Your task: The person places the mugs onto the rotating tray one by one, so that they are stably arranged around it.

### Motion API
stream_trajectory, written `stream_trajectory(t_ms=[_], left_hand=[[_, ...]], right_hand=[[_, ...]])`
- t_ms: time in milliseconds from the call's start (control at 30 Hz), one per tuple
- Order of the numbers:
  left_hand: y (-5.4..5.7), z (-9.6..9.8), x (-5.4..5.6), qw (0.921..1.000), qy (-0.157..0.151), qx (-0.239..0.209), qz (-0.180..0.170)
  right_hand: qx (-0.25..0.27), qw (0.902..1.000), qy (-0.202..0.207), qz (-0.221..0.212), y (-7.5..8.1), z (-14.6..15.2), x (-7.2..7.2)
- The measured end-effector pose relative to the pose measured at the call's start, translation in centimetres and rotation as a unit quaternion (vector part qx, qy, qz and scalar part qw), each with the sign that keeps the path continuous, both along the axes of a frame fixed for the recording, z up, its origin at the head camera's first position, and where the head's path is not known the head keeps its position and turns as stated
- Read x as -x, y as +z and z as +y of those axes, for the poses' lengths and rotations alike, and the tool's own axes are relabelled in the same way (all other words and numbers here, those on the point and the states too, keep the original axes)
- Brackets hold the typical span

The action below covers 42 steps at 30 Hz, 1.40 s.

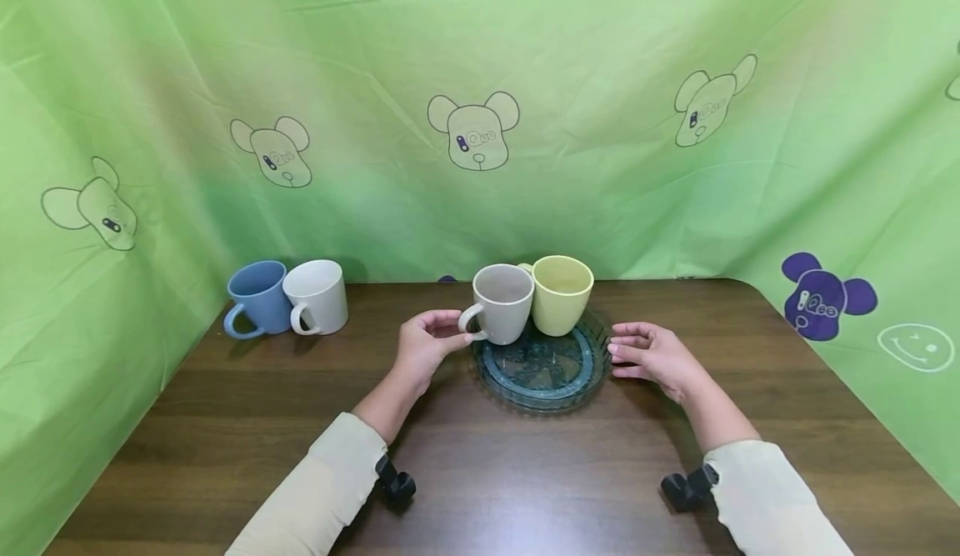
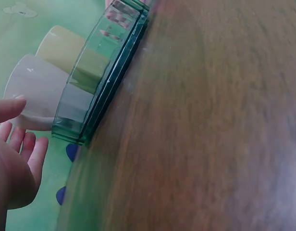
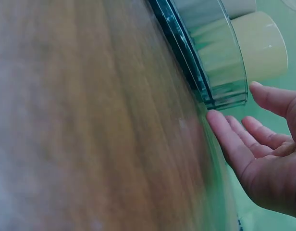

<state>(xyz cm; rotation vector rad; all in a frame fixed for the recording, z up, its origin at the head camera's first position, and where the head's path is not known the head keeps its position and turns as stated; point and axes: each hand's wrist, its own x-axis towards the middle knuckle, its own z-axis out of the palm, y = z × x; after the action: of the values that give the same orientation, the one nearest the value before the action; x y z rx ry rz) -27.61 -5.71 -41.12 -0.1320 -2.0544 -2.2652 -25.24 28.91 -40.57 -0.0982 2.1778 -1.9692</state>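
My left hand [image 1: 426, 346] is at the handle of a light grey mug [image 1: 505, 310], pinching it between thumb and fingers. That mug stands upright inside a round, clear blue-green glass dish [image 1: 540, 393]. Beside it in the dish is a pale yellow mug [image 1: 558, 302], whose handle points left and back. To the right of the dish, my right hand [image 1: 654, 362] holds nothing; its fingers are loosely extended close to the glass rim. In the right wrist view, the thumb [image 3: 273, 98] lies near the rim and the yellow mug, apart from the mug.
A blue mug [image 1: 258, 298] and a white mug [image 1: 318, 298] stand side by side at the table's back left. The brown wooden table [image 1: 510, 481] ends at a green cloth [image 1: 360, 64] with cartoon heads, which hangs behind and along both sides.
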Motion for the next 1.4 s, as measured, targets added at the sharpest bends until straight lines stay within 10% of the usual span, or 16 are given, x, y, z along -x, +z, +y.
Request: stream_trajectory(t_ms=[667,1400], left_hand=[[0.9,-3.1,-1.3,0.9948,-0.041,0.083,0.042],[1.0,-5.1,-3.1,0.9953,-0.018,0.061,0.073]], right_hand=[[-0.063,0.9970,0.038,0.022,0.4,0.2,1.9],[-0.149,0.9854,0.048,0.067,1.8,-0.4,2.2]])
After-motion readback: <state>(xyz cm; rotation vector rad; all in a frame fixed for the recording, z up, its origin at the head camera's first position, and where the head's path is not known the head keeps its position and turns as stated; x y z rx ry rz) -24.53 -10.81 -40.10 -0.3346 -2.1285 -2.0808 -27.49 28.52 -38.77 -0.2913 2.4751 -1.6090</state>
